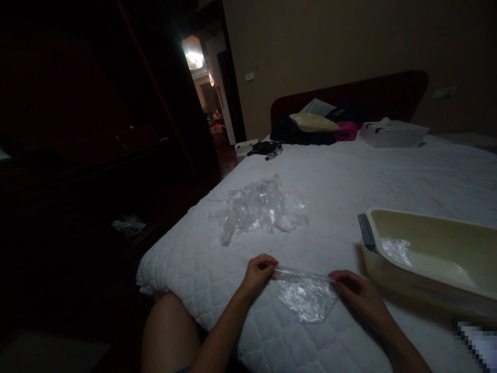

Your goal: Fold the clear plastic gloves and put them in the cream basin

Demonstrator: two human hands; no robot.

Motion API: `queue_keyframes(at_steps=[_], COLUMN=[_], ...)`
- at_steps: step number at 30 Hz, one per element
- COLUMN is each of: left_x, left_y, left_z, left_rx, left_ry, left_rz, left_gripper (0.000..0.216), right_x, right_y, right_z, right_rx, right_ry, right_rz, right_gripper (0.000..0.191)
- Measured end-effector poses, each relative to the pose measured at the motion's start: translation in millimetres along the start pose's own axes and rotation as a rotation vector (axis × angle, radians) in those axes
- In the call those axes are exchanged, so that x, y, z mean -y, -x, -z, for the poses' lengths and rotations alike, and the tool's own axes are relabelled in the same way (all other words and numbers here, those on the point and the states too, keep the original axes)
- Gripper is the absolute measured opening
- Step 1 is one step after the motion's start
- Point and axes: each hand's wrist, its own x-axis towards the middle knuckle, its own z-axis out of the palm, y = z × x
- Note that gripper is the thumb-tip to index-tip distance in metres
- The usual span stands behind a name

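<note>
A clear plastic bag (308, 298) is stretched flat between my two hands just above the white quilted bed cover (217, 280). My left hand (261, 272) pinches its upper left corner between thumb and fingers. At the upper right corner, my right hand (353, 290) grips the same edge. The bag's lower part hangs crinkled and narrows downward. Beyond my hands lies a loose heap of crumpled clear plastic bags (262, 204). To the right of my right hand stands a cream plastic bin (427, 287) with a grey handle, and a piece of clear plastic (396, 250) lies inside it.
Against the headboard (388, 88) are a pale yellow pillow (313, 123), a rolled pink cloth (346, 131) and dark fabric. A white box (394, 133) sits at the far right of the bed. The bed's left edge drops to a dark floor; a lit doorway opens behind.
</note>
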Motion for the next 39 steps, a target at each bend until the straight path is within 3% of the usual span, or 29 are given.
queue_keyframes(at_steps=[8,14,18,22,30,39], left_x=[-5,-3,0,0,-16,-7], left_y=[5,11,13,16,18,15], left_z=[-1,-2,-2,0,15,23], left_rx=[0.025,0.018,-0.002,0.002,0.190,0.264], left_ry=[-0.028,-0.122,-0.306,-0.479,-0.748,-1.162], left_rz=[-0.174,-0.276,-0.344,-0.383,-0.488,-0.789], left_gripper=[0.015,0.025,0.026,0.025,0.021,0.024], right_x=[-9,5,10,8,9,9], right_y=[2,8,11,11,11,10], right_z=[-1,-6,-13,-16,-14,-14], right_rx=[-0.007,0.034,0.030,0.054,0.055,0.087], right_ry=[0.094,0.257,0.375,0.457,0.464,0.462], right_rz=[0.158,0.244,0.216,0.255,0.272,0.252], right_gripper=[0.009,0.020,0.029,0.025,0.022,0.023])
